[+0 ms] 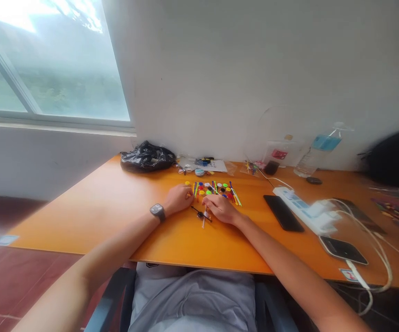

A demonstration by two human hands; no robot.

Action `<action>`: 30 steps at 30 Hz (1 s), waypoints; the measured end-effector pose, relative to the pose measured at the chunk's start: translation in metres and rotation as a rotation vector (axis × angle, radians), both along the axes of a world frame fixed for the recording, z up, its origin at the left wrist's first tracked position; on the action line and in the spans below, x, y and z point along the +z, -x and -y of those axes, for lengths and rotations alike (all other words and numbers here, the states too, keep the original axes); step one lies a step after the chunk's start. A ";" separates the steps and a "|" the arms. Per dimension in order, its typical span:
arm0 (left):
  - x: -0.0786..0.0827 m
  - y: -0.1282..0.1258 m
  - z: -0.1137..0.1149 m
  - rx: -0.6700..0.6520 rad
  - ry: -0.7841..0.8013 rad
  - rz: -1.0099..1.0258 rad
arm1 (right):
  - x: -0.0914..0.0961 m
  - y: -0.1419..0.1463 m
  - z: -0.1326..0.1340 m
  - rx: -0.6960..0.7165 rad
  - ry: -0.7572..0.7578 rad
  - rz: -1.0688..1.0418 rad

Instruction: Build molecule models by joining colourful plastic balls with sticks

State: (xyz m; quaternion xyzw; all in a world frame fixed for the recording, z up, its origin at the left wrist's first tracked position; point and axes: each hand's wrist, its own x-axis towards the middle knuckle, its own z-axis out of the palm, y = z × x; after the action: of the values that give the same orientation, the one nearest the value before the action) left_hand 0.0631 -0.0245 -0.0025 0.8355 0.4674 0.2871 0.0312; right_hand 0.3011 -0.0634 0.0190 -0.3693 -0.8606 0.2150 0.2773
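Observation:
My left hand (181, 197), with a dark watch (157, 210) on the wrist, rests on the table at the left end of a group of small coloured round pieces (208, 192) and thin sticks (234, 192). Its fingers are curled in, and whatever they hold is hidden. Opposite it, my right hand (221, 208) has its thumb and fingers closed together. Just below those fingertips lies a small crossed piece (200, 215) of black and white sticks with a dark round centre. Whether the right fingers grip part of it cannot be made out.
Along the wall sit a black plastic bag (147, 157), small packets, a white paper (216, 166) and a water bottle (305, 162). To the right lie a black phone (283, 213), a white power strip (303, 208), a charging device (343, 250) and looping white cables (386, 258).

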 end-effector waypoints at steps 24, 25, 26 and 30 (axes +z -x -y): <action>0.004 0.004 0.001 -0.090 0.188 0.649 | -0.001 0.000 -0.001 0.010 -0.021 0.036; 0.004 0.006 0.000 -0.105 0.190 0.690 | -0.001 0.000 -0.001 0.009 -0.020 0.038; 0.004 0.007 -0.001 -0.110 0.180 0.691 | -0.001 0.001 0.000 0.006 -0.021 0.039; 0.000 0.007 -0.004 -0.075 0.038 0.412 | 0.001 0.002 0.001 0.011 -0.013 0.037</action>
State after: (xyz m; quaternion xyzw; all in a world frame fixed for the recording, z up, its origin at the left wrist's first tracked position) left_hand 0.0559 -0.0208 -0.0027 0.7751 0.4251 0.4419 0.1524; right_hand 0.2996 -0.0646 0.0200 -0.3666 -0.8690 0.2042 0.2623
